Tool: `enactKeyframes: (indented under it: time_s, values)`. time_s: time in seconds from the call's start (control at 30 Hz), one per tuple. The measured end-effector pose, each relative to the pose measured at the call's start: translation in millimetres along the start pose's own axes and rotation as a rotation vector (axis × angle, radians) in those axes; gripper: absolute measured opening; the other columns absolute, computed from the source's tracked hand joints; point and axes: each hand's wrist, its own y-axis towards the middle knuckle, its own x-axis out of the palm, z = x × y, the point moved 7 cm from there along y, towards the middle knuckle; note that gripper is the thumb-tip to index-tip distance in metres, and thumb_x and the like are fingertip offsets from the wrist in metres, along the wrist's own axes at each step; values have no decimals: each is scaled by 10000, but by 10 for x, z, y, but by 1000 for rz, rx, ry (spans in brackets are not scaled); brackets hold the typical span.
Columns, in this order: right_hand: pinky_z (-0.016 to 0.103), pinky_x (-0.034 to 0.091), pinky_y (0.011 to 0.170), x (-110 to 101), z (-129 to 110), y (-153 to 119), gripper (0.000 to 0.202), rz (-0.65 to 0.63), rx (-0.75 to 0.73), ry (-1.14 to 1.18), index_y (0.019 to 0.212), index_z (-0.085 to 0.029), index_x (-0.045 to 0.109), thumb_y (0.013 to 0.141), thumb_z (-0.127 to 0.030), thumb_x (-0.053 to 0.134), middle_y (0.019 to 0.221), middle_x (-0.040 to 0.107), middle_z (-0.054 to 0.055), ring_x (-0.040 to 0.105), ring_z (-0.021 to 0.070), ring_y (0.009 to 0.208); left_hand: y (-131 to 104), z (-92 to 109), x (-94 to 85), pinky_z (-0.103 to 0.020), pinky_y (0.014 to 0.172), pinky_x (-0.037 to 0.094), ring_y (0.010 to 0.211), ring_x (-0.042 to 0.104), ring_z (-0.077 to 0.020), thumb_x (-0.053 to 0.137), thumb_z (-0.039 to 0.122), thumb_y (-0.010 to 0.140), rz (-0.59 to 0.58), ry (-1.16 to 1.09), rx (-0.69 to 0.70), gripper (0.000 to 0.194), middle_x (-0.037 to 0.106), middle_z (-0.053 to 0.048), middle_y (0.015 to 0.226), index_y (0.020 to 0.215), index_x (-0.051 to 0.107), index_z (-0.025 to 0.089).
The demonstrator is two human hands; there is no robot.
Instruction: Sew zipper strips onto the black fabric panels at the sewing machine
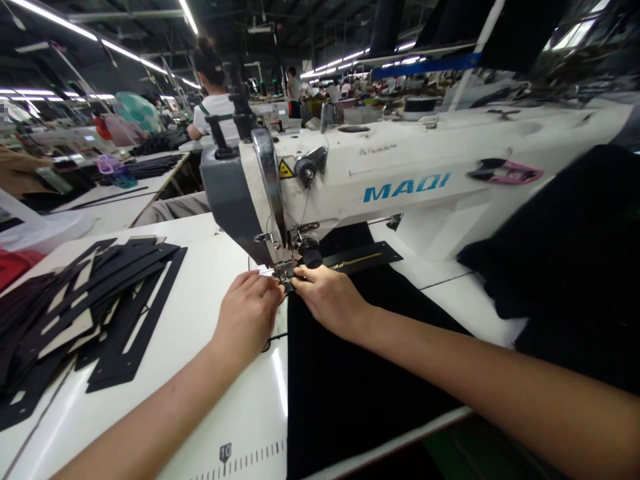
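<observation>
A white sewing machine (400,180) lettered MAQI stands over the table, its presser foot (285,269) lowered toward the work. Black fabric (370,373) runs from under the machine toward me and over the table's front edge. On it lies a dark slotted strip (370,257) with a gold zipper line. Right of the foot, my right hand (335,298) has its fingertips closed on the black fabric. Close by on the left, my left hand (250,310) is curled, fingers together beside a small white piece (266,271); what they pinch is hidden.
Black slotted strips (135,293) lie in a loose pile on the left of the white table (200,407). Dark cloth (565,233) hangs at the right. A pink-handled thread snipper (507,171) sits on the machine arm. Behind, a person (215,93) faces away among other machines.
</observation>
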Motion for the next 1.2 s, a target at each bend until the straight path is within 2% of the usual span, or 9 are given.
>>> enactKeyframes:
  time_s: [0.3, 0.7, 0.8, 0.87, 0.93, 1.0, 1.03, 1.1, 1.2]
  values:
    - [294, 453, 763, 1, -10, 7, 230, 28, -12, 5, 984, -168, 652, 888, -151, 444, 1088, 617, 79, 556, 194, 888, 2, -41, 39, -382, 790, 463, 778, 591, -214, 444, 171, 875, -19, -30, -76, 231, 651, -69, 785, 727, 621, 156]
    - [279, 455, 683, 1, -34, 53, 219, 124, -11, 23, 957, -199, 653, 876, -151, 455, 975, 658, 57, 593, 181, 800, -34, -102, 43, -368, 721, 464, 748, 581, -213, 540, 110, 815, 63, -101, -228, 109, 653, -58, 769, 754, 623, 145]
    - [285, 458, 747, -41, -19, 79, 215, 144, -40, 36, 934, -193, 654, 877, -135, 455, 978, 659, 51, 596, 172, 833, -46, -134, 56, -378, 720, 462, 756, 590, -215, 550, 108, 808, 47, -127, -261, 107, 660, -56, 785, 752, 627, 157]
    - [334, 434, 859, -92, 67, 57, 175, 155, -65, 12, 983, -179, 640, 862, -203, 516, 1047, 642, 65, 580, 195, 932, -61, -155, 5, -391, 736, 463, 772, 601, -217, 557, 112, 802, 39, -129, -270, 110, 667, -53, 809, 748, 636, 167]
    - [429, 384, 942, -153, 237, -52, 353, 176, -6, -65, 1084, -114, 599, 818, -346, 586, 1137, 601, 137, 534, 265, 1052, -100, -155, -101, -416, 793, 456, 814, 614, -216, 560, 115, 802, 29, -156, -265, 113, 673, -50, 865, 784, 650, 181]
    - [508, 391, 914, -203, 395, -284, 599, 186, 120, -157, 1148, -22, 551, 761, -476, 610, 1146, 574, 229, 515, 345, 1072, -168, -108, -235, -433, 849, 440, 875, 615, -215, 561, 120, 805, 12, -229, -247, 140, 671, -51, 939, 878, 653, 196]
    - [520, 418, 873, -219, 413, -439, 647, 179, 161, -184, 1148, 3, 547, 741, -496, 614, 1111, 583, 253, 531, 367, 1038, -207, -59, -295, -434, 867, 434, 908, 610, -216, 569, 127, 805, -5, -278, -228, 165, 666, -54, 976, 930, 646, 201]
    - [506, 456, 805, -262, 273, -765, 638, 172, 134, -189, 1163, -9, 543, 704, -439, 644, 1045, 609, 247, 563, 373, 956, -273, 81, -381, -424, 893, 425, 977, 588, -221, 608, 162, 795, -55, -369, -166, 223, 650, -59, 1044, 1012, 623, 209]
    - [424, 476, 735, -387, -105, -1116, 362, 137, 14, -12, 1071, -127, 599, 736, -255, 558, 954, 641, 160, 588, 308, 864, -287, 296, -389, -422, 949, 387, 1080, 534, -235, 688, 264, 756, -152, -471, -57, 391, 609, -70, 1148, 1127, 569, 226]
